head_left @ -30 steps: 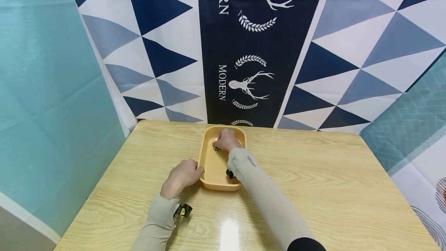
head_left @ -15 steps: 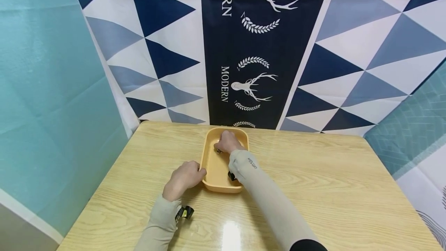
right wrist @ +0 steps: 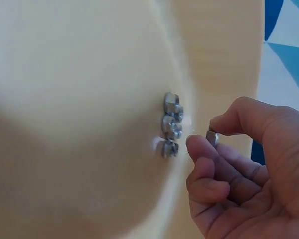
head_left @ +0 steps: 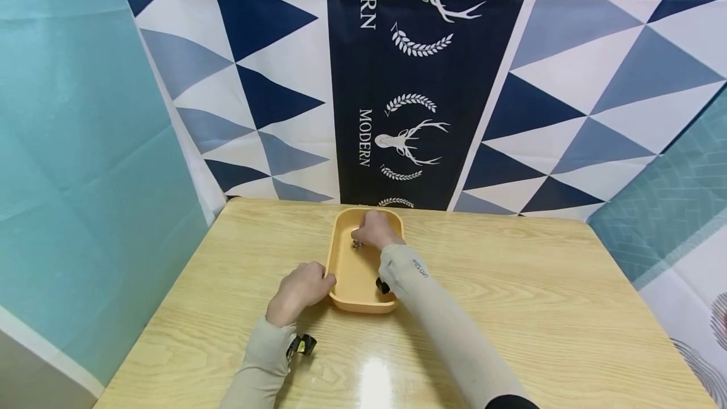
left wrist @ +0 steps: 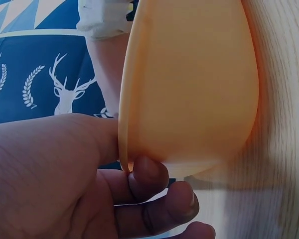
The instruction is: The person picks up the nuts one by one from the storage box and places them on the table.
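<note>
A shallow yellow-orange plastic bin (head_left: pixel 358 307) stands on the wooden table near its back edge. My left hand (head_left: pixel 301 289) grips the bin's near-left rim; in the left wrist view its thumb and fingers (left wrist: pixel 149 177) close over the edge. Inside the bin's far half, my right hand (head_left: pixel 377 229) pinches a small metal nut (right wrist: pixel 212 138) between thumb and forefinger. Beside those fingertips, several shiny metal nuts (right wrist: pixel 171 124) sit in a tight row on the bin floor. From the head view they appear as a small dark cluster (head_left: pixel 356 245) just left of the right hand.
The light wooden table (head_left: pixel 511 308) reaches out on both sides of the bin. A patterned cloth backdrop (head_left: pixel 272 81) hangs right behind its back edge, with a teal sheet (head_left: pixel 102 144) on the left. Black wrist cameras (head_left: pixel 303 344) sit under both sleeves.
My right hand dips over the row of nuts, then draws back slightly to the right, so the nuts show again. The left hand keeps its grip on the rim. The head view shifts a little.
</note>
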`<state>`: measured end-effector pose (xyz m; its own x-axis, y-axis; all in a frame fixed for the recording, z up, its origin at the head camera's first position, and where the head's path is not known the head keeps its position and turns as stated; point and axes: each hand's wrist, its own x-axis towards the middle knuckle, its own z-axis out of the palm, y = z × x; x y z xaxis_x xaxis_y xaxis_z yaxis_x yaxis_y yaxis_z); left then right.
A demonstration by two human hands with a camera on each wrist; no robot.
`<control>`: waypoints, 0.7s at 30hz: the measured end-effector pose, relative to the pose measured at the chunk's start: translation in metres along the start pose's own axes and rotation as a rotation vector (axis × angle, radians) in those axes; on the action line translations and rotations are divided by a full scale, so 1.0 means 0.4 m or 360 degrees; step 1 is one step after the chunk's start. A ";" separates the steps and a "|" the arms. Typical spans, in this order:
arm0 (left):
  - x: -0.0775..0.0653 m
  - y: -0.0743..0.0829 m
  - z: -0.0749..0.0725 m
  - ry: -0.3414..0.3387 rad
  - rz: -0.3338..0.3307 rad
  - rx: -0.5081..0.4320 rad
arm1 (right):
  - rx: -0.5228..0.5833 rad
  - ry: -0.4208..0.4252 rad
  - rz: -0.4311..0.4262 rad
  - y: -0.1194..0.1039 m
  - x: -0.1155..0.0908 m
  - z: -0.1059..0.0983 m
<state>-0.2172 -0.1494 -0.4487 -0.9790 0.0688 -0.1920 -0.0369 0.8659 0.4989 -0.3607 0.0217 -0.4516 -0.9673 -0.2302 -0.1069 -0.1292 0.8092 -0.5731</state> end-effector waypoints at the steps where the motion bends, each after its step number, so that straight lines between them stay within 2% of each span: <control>1: 0.000 0.001 0.001 -0.0003 0.0000 0.0002 | -0.0010 0.0021 -0.0014 0.002 -0.003 -0.004; 7: -0.002 0.001 0.003 -0.0017 0.0002 -0.0005 | -0.0047 0.0084 -0.0061 0.009 -0.022 -0.020; 21: -0.002 -0.003 -0.007 -0.0074 0.0027 -0.0011 | -0.0009 0.0096 -0.0165 -0.002 -0.058 -0.048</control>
<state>-0.2171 -0.1518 -0.4466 -0.9691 0.1068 -0.2223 -0.0217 0.8610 0.5082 -0.3424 0.0368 -0.4329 -0.9600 -0.2801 0.0020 -0.2305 0.7858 -0.5739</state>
